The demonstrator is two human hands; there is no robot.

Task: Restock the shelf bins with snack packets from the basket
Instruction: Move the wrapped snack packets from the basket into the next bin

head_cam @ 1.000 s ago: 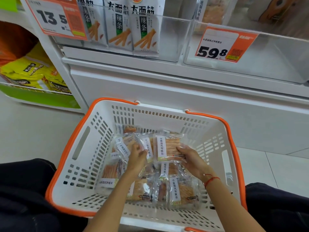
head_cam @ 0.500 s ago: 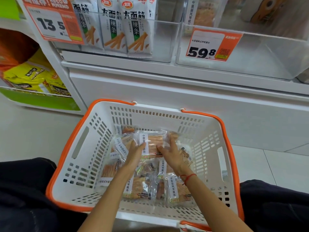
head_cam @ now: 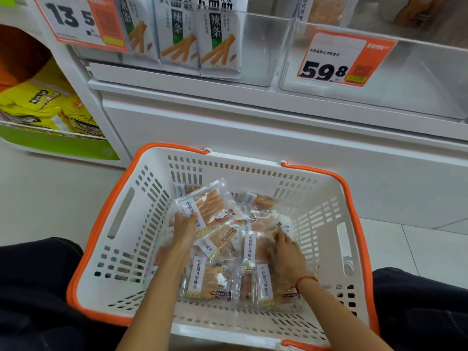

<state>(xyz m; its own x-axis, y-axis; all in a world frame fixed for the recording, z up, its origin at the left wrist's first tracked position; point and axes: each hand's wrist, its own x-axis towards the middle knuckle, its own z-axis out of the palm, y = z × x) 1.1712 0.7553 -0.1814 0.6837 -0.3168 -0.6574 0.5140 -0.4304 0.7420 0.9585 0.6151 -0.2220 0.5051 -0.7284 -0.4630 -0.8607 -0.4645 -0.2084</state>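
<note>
A white basket with orange rim point(head_cam: 121, 224) sits on the floor below the shelf, holding several clear snack packets with white labels point(head_cam: 207, 279). My left hand point(head_cam: 183, 231) grips a stack of these packets point(head_cam: 205, 209), tilted up at the basket's middle. My right hand point(head_cam: 286, 252) reaches to the right side of the pile and pinches a packet point(head_cam: 281, 224) there. The clear shelf bin with the 59.8 price tag point(head_cam: 415, 79) is above, at the right.
A second clear bin point(head_cam: 263, 49) to the left holds white stick-snack bags behind a 13.5 tag. Yellow bags point(head_cam: 43, 105) lie on a green shelf at far left. My dark-trousered knees flank the basket on the pale tiled floor.
My left hand has taken the packet stack and lifted it a little. My right hand has let go of it and moved right to another packet.
</note>
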